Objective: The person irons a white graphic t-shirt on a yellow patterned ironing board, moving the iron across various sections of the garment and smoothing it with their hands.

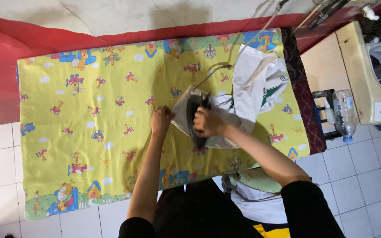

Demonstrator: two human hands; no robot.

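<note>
- Gripping the dark handle of an electric iron (198, 118), the right hand (208, 122) is closed around it; the iron sits on a white garment (254, 83) right of the board's middle.
- Pressing down just left of the iron, the left hand (161, 120) has its fingers curled on the garment's edge.
- Under both lies a yellow cartoon-print ironing cover (89, 110).
- Right of it, well apart, a plastic bottle (344, 117) stands beside a beige washing machine (367, 83).
</note>
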